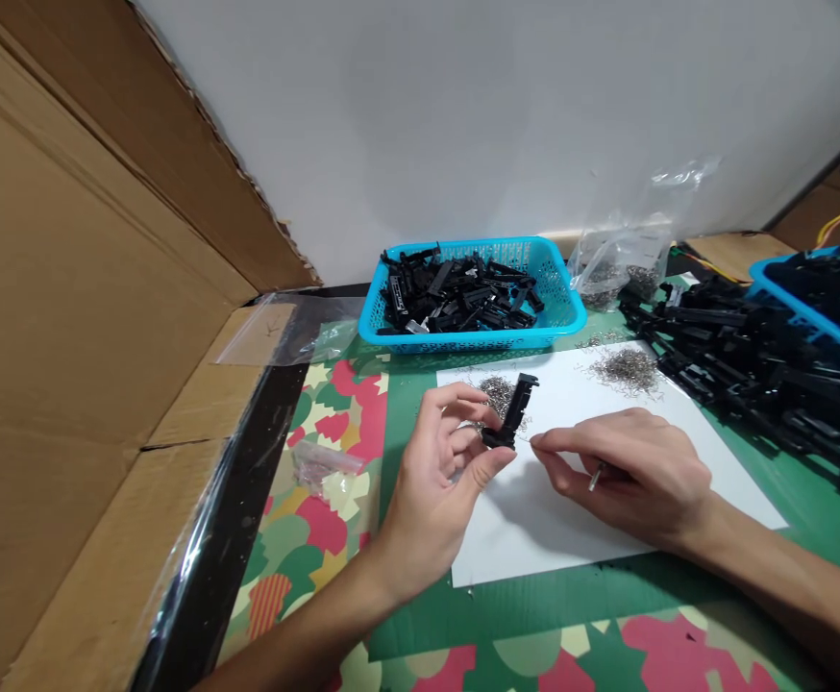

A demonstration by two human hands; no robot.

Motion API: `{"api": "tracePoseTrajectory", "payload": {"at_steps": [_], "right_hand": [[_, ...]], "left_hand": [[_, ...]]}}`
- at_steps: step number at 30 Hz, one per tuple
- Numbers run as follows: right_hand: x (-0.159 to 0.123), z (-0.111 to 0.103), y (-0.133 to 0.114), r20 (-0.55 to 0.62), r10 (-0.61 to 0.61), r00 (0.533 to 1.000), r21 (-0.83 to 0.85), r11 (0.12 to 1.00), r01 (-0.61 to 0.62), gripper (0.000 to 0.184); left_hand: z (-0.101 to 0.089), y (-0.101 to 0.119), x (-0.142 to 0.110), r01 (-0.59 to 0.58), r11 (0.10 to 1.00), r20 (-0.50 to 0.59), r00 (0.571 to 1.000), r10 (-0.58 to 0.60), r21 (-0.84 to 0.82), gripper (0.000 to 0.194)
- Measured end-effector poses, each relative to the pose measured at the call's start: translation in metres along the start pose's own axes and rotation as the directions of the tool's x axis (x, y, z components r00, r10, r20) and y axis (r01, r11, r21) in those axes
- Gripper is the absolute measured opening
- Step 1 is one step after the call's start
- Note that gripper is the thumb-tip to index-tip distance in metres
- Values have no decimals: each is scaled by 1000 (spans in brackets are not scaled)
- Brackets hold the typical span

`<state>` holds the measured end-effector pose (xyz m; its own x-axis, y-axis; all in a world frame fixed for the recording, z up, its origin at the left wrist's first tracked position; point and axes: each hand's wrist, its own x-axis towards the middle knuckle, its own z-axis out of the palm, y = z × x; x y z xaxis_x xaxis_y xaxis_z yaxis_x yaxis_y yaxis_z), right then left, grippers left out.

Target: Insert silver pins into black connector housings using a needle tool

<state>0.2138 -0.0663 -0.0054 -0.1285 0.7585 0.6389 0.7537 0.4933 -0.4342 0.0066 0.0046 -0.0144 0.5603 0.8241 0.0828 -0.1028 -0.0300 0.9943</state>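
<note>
My left hand (443,471) grips a narrow black plastic part (519,408) by its lower end, between thumb and fingers. The part stands tilted above a white paper sheet (535,548). Close to its right side is my right hand (629,471), thumb and forefinger pinched together. A tiny wire-like piece seems to stick out of that pinch, too small to name. A small tool with a silver tip (596,477) is tucked in the curled fingers of the same hand; its rest is hidden. Behind the left hand lies a pile of small metal pieces (496,392).
A blue basket (470,339) of black plastic parts stands at the back. Another metal pile (626,370) lies on the paper's far right. Loose black parts (744,365) and a second blue basket (816,317) fill the right. Clear bags (622,255) sit behind; cardboard (103,288) walls the left.
</note>
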Motion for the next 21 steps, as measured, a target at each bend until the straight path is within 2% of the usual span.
{"api": "tracePoseTrajectory", "payload": {"at_steps": [3,8,21], "right_hand": [[-3,1,1,29,-31,999,-5,999,31,20],[-6,5,4,-25,-135,991,1,991,135,14],[-9,9,7,-9,-140,990,79,987,140,12]], "left_hand": [[0,0,1,42,999,9,999,-42,-28,49],[1,1,1,63,998,23,998,-62,-25,47],[2,2,4,72,991,52,996,-66,-113,40]]}}
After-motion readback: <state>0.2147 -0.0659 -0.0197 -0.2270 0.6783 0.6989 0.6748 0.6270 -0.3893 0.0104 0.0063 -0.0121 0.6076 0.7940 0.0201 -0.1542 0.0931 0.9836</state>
